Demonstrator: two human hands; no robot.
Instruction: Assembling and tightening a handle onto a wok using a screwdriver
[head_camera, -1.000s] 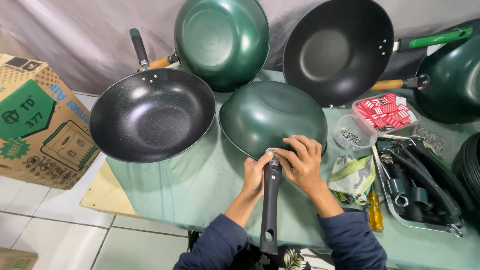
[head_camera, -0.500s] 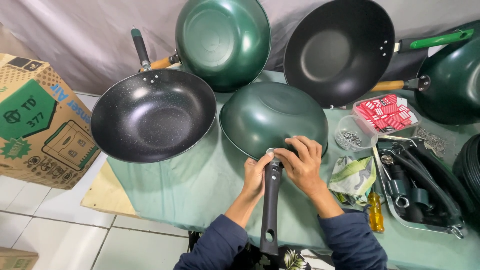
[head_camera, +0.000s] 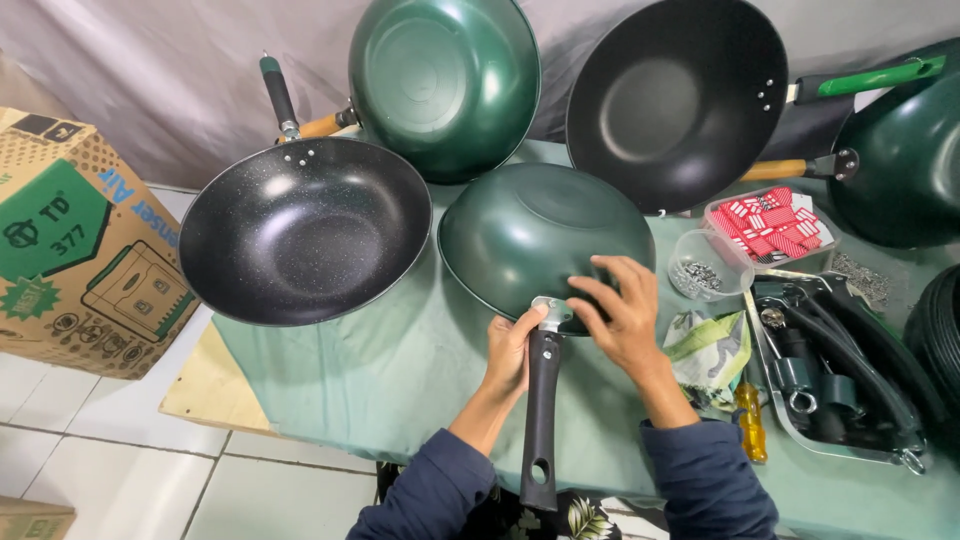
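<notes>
Two hands meet at the joint where the black handle (head_camera: 540, 405) meets the upturned green wok (head_camera: 545, 240), near edge of the green-clothed surface (head_camera: 400, 370). Left hand (head_camera: 512, 350) wrapped round the handle top, fingers closed on it, thumb up on the metal bracket (head_camera: 550, 312). Right hand (head_camera: 618, 312) spread loosely over the wok wall just right of the bracket, fingertips pinched toward it; whether a screw or small part is in that grip, cannot tell, fingers hide it.

Risks, as a judgement: wok sits dome-up on its rim, so pressure from the right hand could make it slide or rock on the cloth. Handle overhangs toward the person's lap; if the left hand loosens, it could drop away from the bracket. Any small fastener at the joint could slip and roll off the cloth.

Wok lies directly under and ahead of both hands, touching both. Speckled black wok (head_camera: 305, 230) just left, nearly touching. Clear cup of small metal parts (head_camera: 702, 272), yellow-handled screwdriver (head_camera: 750, 425) and tray of black handles (head_camera: 840, 380) to the right, apart from the hands.
</notes>
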